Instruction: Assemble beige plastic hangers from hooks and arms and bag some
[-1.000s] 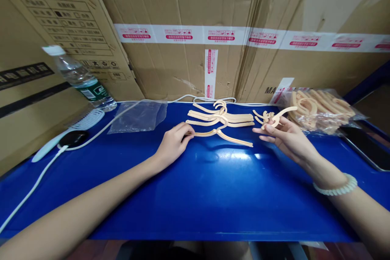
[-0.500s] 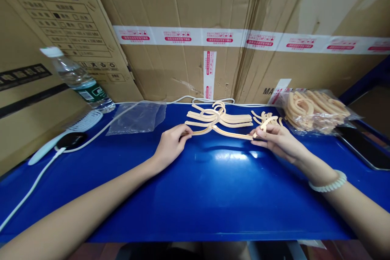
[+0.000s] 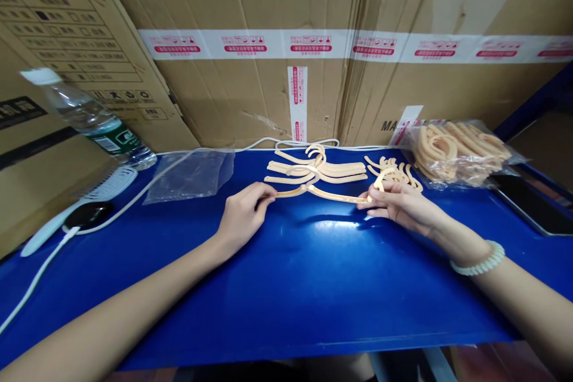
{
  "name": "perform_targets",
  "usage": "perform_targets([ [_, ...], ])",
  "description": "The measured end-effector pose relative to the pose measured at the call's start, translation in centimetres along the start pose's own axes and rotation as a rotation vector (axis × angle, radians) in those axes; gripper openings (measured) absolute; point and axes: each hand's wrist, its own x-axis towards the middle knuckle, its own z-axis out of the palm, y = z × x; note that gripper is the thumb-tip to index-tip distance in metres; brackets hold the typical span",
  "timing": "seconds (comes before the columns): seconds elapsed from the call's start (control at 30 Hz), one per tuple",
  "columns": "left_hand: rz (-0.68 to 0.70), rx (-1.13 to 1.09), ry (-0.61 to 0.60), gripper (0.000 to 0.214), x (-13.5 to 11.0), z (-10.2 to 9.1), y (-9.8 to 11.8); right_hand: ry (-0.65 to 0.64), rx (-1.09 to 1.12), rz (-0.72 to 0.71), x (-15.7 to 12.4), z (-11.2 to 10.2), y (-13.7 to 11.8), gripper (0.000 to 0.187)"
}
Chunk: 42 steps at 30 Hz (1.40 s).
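A cream plastic hanger [image 3: 320, 192] is lifted slightly above the blue table [image 3: 313, 274]. My left hand [image 3: 242, 215] pinches its left end. At the hanger's right end my right hand [image 3: 398, 206] is closed on that tip and also holds a small cream hook piece [image 3: 380, 180]. Behind the hanger lies a stack of similar hangers [image 3: 313, 168]. A loose heap of hook pieces [image 3: 398, 170] lies just behind my right hand.
A bag full of cream parts [image 3: 456, 146] and a dark phone [image 3: 532, 206] are at the right. An empty clear bag [image 3: 192, 173], a water bottle [image 3: 89, 119], a white fan and cable [image 3: 89, 191] lie at the left. Cardboard boxes [image 3: 290, 42] wall the back.
My right hand came down and left with the hook piece to the hanger's right end. The hanger now hangs level between both hands. The view shifted slightly to the right.
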Motion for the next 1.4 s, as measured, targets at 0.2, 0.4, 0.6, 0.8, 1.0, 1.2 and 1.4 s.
perform_targets([
  [0.2, 0.026, 0.033, 0.009, 0.012, -0.1, -0.1, 0.3, 0.022, -0.019, -0.037, 0.1, 0.3, 0.5, 0.034],
  [0.4, 0.080, 0.075, 0.003, 0.013, -0.4, -0.3, 0.5, 0.126, -0.079, -0.163, 0.1, 1.0, 1.0, 0.045],
  [0.6, 0.080, 0.082, 0.007, 0.014, -0.4, -0.2, 0.6, 0.199, -0.107, -0.250, 0.3, 1.3, 1.5, 0.052],
  [0.8, 0.054, 0.054, -0.011, 0.011, -0.5, -0.3, 1.1, 0.283, -0.124, -0.367, 0.5, 1.1, 1.6, 0.051],
  [1.0, 0.194, 0.092, -0.176, 0.012, -0.2, -1.1, 0.8, 0.332, -0.051, -0.457, 0.4, 1.3, 1.4, 0.046],
  [1.2, 0.469, 0.293, -0.305, 0.021, 1.0, -3.9, 0.0, 0.305, -0.057, -0.540, -0.4, 0.5, -1.1, 0.036],
  [1.4, 0.381, 0.218, -0.395, 0.023, 1.6, -5.6, -0.8, 0.199, -0.183, -0.491, -1.6, -1.8, -3.8, 0.028],
])
